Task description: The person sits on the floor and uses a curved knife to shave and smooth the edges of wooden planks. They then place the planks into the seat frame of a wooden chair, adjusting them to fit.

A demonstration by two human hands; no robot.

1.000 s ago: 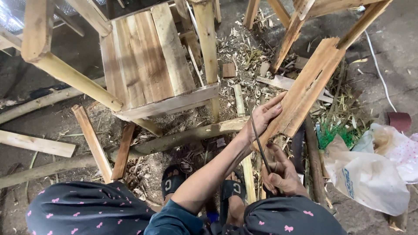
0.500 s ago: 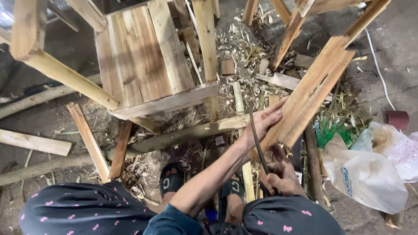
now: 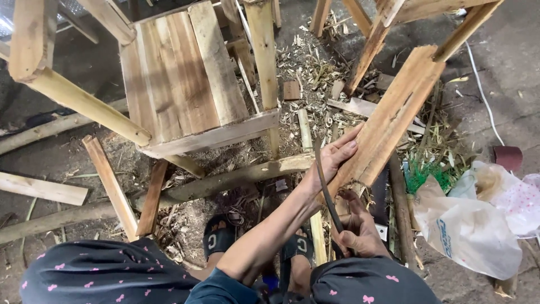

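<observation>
- Nearest the camera, the person's knees in dark cloth with small pink bows fill the bottom edge; between them, feet in black sandals stand on the floor.
- The right hand sits low between the knees, its grip closed around the handle of a dark curved blade, which rises edge-on beside the wood.
- The left hand lies just above it, fingers flat and extended rather than curled, pressed against the lower end of a slanted wooden plank to steady it.
- The plank leans from the hands up and to the right; its lower end looks frayed and splintered where the blade meets it, so some shaving seems already done there, while the upper length appears untouched. How much trimming remains cannot be judged.
- Around the feet and beyond lie wood shavings and a rough pole across the floor, suggesting a good deal of cutting.
- To the right rest a white plastic bag and a tuft of green fibres.
- Farther off on the left stands a slatted wooden stool, apparently assembled; more timber legs stand at the top right.
</observation>
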